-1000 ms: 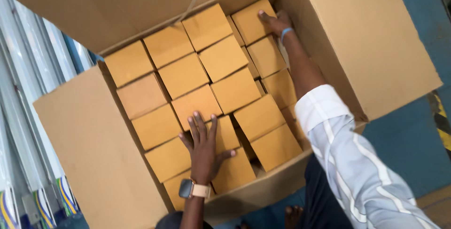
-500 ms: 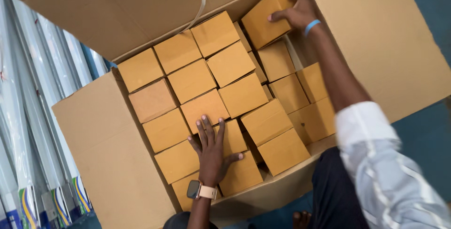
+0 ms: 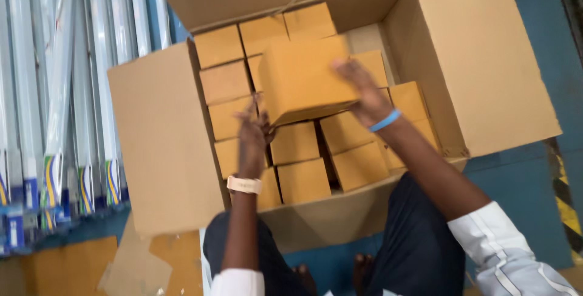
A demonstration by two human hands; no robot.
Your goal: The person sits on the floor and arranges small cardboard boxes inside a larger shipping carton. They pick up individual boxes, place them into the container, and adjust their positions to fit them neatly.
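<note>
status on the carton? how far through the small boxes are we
Early. Done: one gap shows at the back right corner of the carton, where cardboard wall is bare. In hand: one small box raised above the rest, right hand on its side, left hand under its near corner. Left: the other small boxes sit packed in rows, filling nearly the whole carton.

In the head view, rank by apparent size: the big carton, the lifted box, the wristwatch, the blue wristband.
1. Big carton.
2. Lifted box, though it is nearer the camera than the packed ones.
3. Wristwatch and blue wristband look alike; unranked.
</note>
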